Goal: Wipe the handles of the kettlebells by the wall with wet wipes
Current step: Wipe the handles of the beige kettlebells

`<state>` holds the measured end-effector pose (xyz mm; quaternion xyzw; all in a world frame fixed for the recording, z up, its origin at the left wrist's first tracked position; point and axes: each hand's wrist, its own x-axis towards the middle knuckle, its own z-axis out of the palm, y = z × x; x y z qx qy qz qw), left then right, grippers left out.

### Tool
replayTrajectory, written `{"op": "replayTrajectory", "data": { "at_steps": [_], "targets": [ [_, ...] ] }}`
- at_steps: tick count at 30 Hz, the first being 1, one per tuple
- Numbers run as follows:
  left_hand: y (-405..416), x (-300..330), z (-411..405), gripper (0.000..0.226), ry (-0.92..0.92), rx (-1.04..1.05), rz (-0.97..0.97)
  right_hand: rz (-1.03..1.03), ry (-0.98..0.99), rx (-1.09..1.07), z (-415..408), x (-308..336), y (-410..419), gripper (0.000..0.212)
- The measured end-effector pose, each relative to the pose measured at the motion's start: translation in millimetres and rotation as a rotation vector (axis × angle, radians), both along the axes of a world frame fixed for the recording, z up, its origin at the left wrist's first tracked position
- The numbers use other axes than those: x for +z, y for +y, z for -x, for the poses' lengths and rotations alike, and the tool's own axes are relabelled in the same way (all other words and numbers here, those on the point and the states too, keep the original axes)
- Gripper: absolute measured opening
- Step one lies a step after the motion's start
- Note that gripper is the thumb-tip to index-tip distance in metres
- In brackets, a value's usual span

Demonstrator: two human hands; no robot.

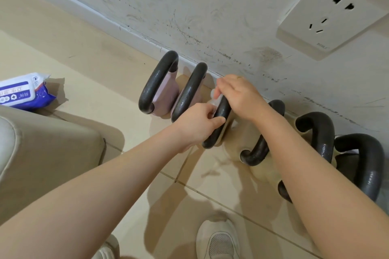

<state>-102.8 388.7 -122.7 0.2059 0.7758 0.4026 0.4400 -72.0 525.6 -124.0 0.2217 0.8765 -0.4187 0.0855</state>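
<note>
Scuffed white wall (189, 6) over beige tiled floor (94, 65), kettlebells (164, 90) lined along skirting, left hand (200, 122) and right hand (240, 94) both curled round third black handle (219, 120), pinching white wet wipe (214, 99) against it, wipe pack (23, 90) lying on floor well left.

One head-worn view looks steeply down, close above kettlebells (166, 88) along the wall (210, 6).

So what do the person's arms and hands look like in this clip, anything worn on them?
Both forearms are bare, with no sleeves, gloves or watch in view. The right hand wears a thin gold-coloured ring on one finger. The left hand shows no jewellery.
</note>
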Motion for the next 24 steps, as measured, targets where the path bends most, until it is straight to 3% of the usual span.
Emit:
{"op": "replayTrajectory", "data": {
  "at_steps": [3,8,12,16,18,21,24],
  "targets": [
    [-3,-2,0,0.029,-0.047,0.045,-0.019,0.048,0.035,0.003,-5,3,0,0.044],
    [-2,-2,3,0.034,-0.025,-0.001,-0.016,0.186,0.023,-0.410,-2,-5,-11,0.039],
    [-1,0,4,0.032,-0.067,0.012,-0.021,0.631,0.064,-0.689,-11,0,-20,0.048],
    [1,3,1,0.019,-0.103,0.067,-0.072,0.419,0.139,-0.617,-29,10,-45,0.046],
    [0,3,-2,0.021,-0.127,0.112,-0.098,0.371,0.181,-0.662,-35,10,-52,0.045],
    [-6,3,-6,0.004,-0.173,0.122,-0.136,0.343,0.201,-0.747,-33,7,-56,0.046],
    [-15,-3,-2,0.008,0.044,-0.055,-0.079,0.365,0.194,-0.700,-43,3,-77,0.047]
  ]
}}
